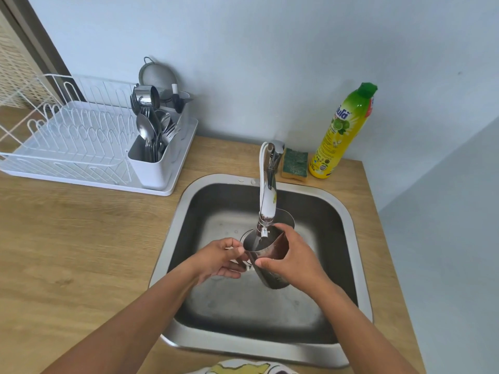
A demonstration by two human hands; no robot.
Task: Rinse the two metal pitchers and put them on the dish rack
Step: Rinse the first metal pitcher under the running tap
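Note:
A metal pitcher (266, 251) is held upright over the sink (348, 211), right under the faucet (267, 190), whose water stream runs into its mouth. My left hand (220, 259) grips the pitcher's handle and rim on the left. My right hand (287, 256) wraps round its body on the right. A second metal pitcher (287, 217) stands in the sink just behind, mostly hidden by the faucet and the first pitcher. The white dish rack (81, 139) sits on the counter at the left.
A cutlery holder (151, 163) full of spoons and forks sits at the rack's right end, with a strainer (156, 74) behind. A green sponge (294, 164) and a yellow dish soap bottle (341, 133) stand behind the sink by the wall. Wooden counter (81, 238) surrounds the sink.

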